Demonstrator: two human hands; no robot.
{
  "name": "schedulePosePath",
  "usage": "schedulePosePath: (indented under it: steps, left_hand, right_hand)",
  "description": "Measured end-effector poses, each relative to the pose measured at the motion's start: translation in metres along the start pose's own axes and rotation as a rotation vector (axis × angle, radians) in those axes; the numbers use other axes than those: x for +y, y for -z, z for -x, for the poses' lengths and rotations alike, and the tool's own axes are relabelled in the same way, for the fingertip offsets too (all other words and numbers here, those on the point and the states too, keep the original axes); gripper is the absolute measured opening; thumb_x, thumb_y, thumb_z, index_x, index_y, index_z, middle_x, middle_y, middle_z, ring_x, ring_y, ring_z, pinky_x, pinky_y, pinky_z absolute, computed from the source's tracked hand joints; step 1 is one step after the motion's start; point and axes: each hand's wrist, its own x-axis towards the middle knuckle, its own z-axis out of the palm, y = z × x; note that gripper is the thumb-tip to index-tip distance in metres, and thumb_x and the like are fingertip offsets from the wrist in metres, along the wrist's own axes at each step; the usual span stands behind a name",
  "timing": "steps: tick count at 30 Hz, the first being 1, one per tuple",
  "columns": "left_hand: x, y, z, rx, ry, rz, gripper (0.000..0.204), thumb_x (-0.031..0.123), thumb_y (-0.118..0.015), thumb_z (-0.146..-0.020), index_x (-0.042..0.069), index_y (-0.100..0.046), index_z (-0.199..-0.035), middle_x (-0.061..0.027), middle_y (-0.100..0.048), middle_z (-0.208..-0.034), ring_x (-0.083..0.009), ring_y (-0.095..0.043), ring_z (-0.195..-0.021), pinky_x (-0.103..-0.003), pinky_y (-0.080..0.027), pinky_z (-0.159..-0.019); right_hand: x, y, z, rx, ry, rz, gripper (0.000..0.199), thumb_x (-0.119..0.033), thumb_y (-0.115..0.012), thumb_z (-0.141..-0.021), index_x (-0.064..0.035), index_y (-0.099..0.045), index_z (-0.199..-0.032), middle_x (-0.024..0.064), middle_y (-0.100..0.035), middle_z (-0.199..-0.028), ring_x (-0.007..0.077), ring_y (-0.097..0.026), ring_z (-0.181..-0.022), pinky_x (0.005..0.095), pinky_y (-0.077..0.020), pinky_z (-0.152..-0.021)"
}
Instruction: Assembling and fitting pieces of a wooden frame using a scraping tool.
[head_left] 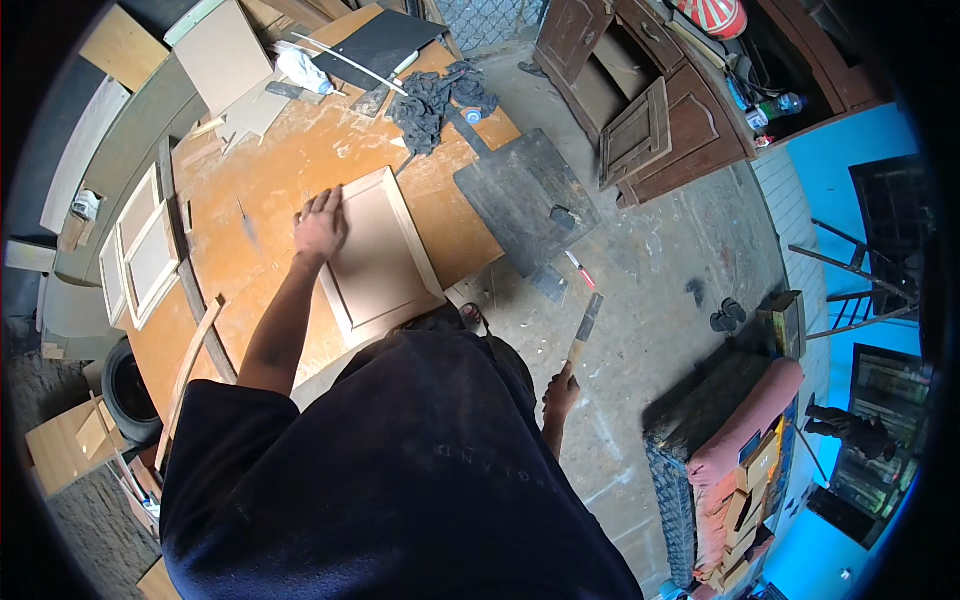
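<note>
Right hand (560, 392) grips a wooden-handled chisel (582, 332); left hand (321, 226) flat on framed panel (380, 258).

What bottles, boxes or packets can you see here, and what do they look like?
Plastic bottle: lying on the brown cabinet at upper right, clear with a blue cap end.
Cardboard boxes: on the floor at lower left, tan and open.
No signs or screens show; any labels are too small to tell.
</note>
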Motion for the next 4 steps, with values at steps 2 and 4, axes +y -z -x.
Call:
schedulePosePath:
  steps: [2,4]
  left_hand:
    - [-0.016,0.002,0.003,0.039,0.014,-0.023,0.052,0.031,-0.048,-0.099,0.021,-0.044,-0.150,-0.0056,-0.054,-0.145,-0.0271,-0.049,-0.135,-0.051,-0.040,-0.108]
    - [-0.031,0.010,0.005,-0.135,0.117,0.005,0.055,0.036,-0.051,-0.099,0.021,-0.043,-0.151,-0.0071,-0.051,-0.149,-0.0266,-0.047,-0.137,-0.052,-0.039,-0.109]
  right_hand:
    - [0.008,0.004,-0.001,0.013,-0.008,-0.008,0.059,-0.055,-0.056,-0.099,-0.0055,-0.052,-0.068,0.0005,-0.045,-0.051,0.0112,-0.042,-0.037,0.0289,-0.0335,-0.033]
    - [0.013,0.006,0.001,0.012,-0.009,-0.021,0.059,-0.056,-0.057,-0.098,-0.0047,-0.052,-0.070,0.0007,-0.045,-0.051,0.0118,-0.042,-0.037,0.0297,-0.0339,-0.033]
